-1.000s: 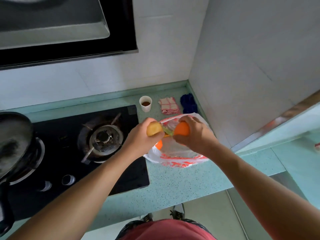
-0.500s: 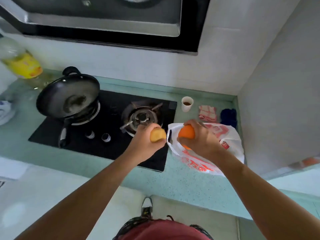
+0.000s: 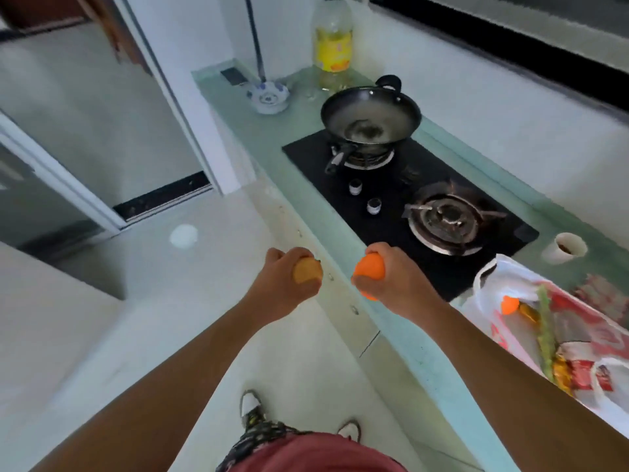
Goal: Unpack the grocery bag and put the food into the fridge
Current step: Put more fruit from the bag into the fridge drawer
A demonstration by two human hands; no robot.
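My left hand (image 3: 279,284) grips a yellow-brown round fruit (image 3: 307,271) over the floor, just left of the counter edge. My right hand (image 3: 394,281) is closed around an orange (image 3: 369,267) above the counter's front edge. The white and red plastic grocery bag (image 3: 490,294) lies open on the counter at the right, behind my right arm. Inside it I see another orange piece (image 3: 509,304), a long green vegetable (image 3: 546,332) and red packets (image 3: 585,373). A grey fridge-like door (image 3: 78,107) stands at the far left.
A black gas hob (image 3: 401,192) carries a black wok (image 3: 371,117) on its far burner. A paper cup (image 3: 565,248), an oil bottle (image 3: 333,42) and a blue-patterned bowl (image 3: 268,97) stand on the green counter (image 3: 340,229). My feet (image 3: 252,403) are on the pale floor.
Both hands have lifted away from the bag with their fruit. The view has swung left, so the bag sits at the right edge and the floor and grey door have come into sight.
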